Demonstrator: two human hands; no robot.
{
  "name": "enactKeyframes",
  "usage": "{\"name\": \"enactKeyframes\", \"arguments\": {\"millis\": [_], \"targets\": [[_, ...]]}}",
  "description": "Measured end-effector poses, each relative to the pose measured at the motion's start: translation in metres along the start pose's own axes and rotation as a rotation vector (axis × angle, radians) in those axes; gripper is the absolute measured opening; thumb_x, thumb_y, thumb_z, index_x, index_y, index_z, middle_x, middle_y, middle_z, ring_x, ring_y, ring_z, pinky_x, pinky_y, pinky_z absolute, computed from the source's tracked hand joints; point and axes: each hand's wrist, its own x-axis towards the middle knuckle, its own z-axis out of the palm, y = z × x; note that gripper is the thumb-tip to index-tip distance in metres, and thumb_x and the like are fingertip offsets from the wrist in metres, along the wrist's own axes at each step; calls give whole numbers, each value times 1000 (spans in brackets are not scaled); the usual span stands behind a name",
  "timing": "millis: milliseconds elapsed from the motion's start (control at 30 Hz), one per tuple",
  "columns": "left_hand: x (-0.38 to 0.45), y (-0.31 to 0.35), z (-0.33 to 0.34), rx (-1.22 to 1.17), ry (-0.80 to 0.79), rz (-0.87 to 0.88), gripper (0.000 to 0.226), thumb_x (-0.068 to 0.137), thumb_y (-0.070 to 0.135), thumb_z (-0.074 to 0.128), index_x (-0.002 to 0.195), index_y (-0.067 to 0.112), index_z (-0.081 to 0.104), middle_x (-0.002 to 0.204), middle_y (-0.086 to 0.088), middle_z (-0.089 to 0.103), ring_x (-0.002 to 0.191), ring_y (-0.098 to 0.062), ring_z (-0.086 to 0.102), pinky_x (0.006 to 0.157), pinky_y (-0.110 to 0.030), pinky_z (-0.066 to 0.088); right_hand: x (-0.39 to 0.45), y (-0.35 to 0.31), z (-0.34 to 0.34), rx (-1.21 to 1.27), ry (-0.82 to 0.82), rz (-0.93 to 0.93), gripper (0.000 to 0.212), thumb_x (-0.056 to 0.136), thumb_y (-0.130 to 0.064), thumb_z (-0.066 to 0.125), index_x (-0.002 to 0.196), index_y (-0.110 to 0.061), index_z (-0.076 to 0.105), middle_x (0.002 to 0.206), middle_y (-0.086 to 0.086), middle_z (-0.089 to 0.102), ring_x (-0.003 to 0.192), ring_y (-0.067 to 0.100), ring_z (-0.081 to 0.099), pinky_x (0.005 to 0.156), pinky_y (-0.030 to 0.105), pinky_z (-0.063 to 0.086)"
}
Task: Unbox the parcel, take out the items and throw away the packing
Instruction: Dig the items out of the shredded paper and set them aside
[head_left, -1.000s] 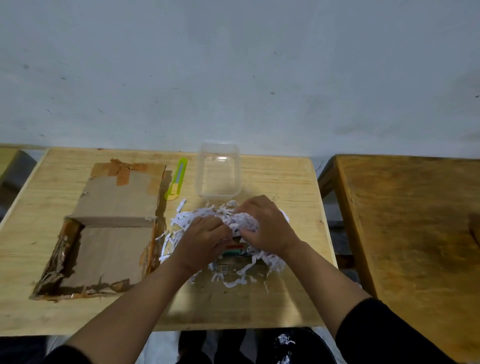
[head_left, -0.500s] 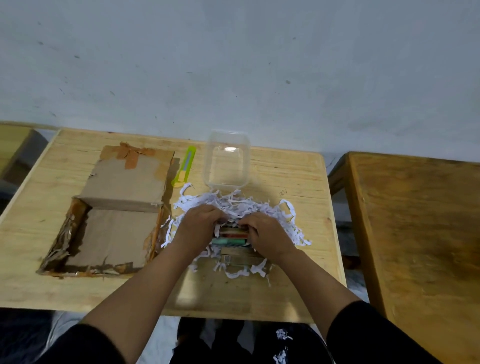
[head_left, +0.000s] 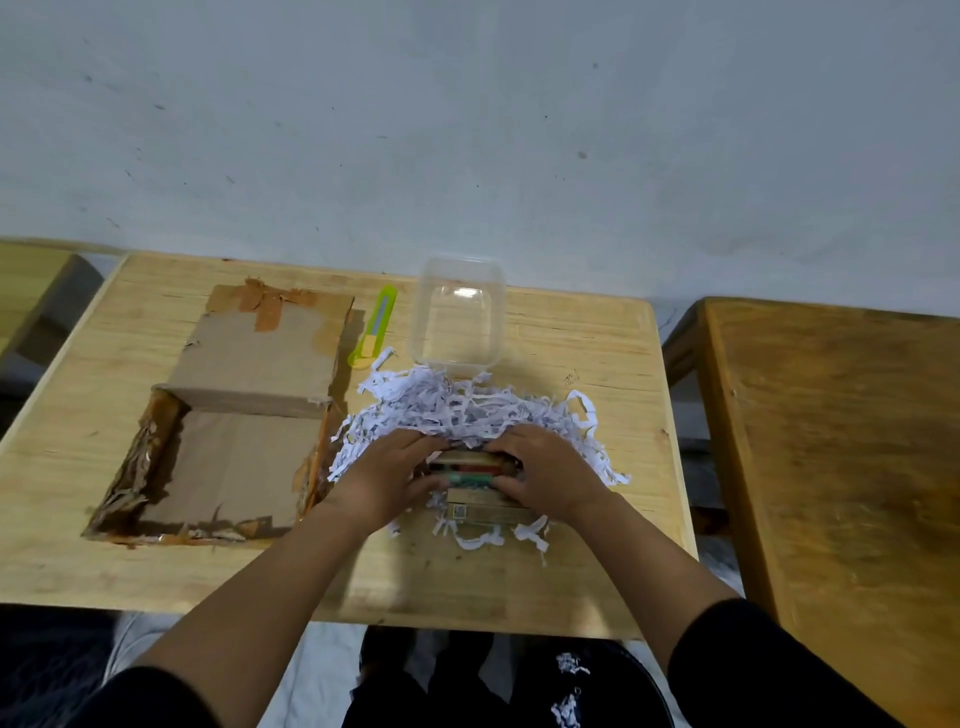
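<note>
The opened cardboard parcel (head_left: 228, 457) lies empty on the left of the light wooden table (head_left: 597, 364), its taped flap folded back. A heap of white shredded paper (head_left: 467, 410) sits right of it. At the heap's near edge a small stack of items (head_left: 467, 470) shows, with red and green packs on top and a tan box (head_left: 485, 513) in front. My left hand (head_left: 384, 480) presses the stack's left side and my right hand (head_left: 553, 467) its right side, fingers curled onto it. The stack's lower part is hidden by paper strips.
A green and yellow utility knife (head_left: 375, 327) lies beyond the parcel's right edge. A clear plastic container (head_left: 460, 312) stands open behind the paper heap. A darker wooden table (head_left: 841, 457) is on the right. Below the table edge, a dark bin (head_left: 618, 691) holds some paper shreds.
My hands have spread the shredded paper away toward the far side, uncovering the stack of items. Both hands came down and closed on the stack's two sides.
</note>
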Motion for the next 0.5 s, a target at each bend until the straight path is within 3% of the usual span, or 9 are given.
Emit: {"name": "enactKeyframes", "arguments": {"millis": [100,200,367,500], "targets": [[2,6,0,-110,5,-96,43,88,33,57,127,19,45,118,-10,57,106,-26,53,86,-34,43,1,3,1,34,-10,7,48,79,-18,66,125,-17,52,121,7,57,111,23,51,94,33,43],[4,10,-1,-220,-4,-186,36,90,30,55,122,23,41,114,-9,57,100,-23,55,83,-35,48,0,3,2,98,42,18,54,77,-9,64,128,-21,49,124,7,55,111,22,51,92,31,42],[5,17,-4,-323,78,-246,23,95,25,45,116,16,44,106,-12,59,84,-22,53,68,-31,38,7,2,1,238,148,58,42,73,-10,68,112,-22,60,106,8,61,95,21,56,84,31,47],[6,15,-5,-361,114,-258,26,96,28,42,118,15,47,108,-11,58,86,-22,51,69,-29,36,7,2,-4,317,225,67,34,74,-9,72,107,-16,67,101,10,65,93,19,58,82,23,44]]}}
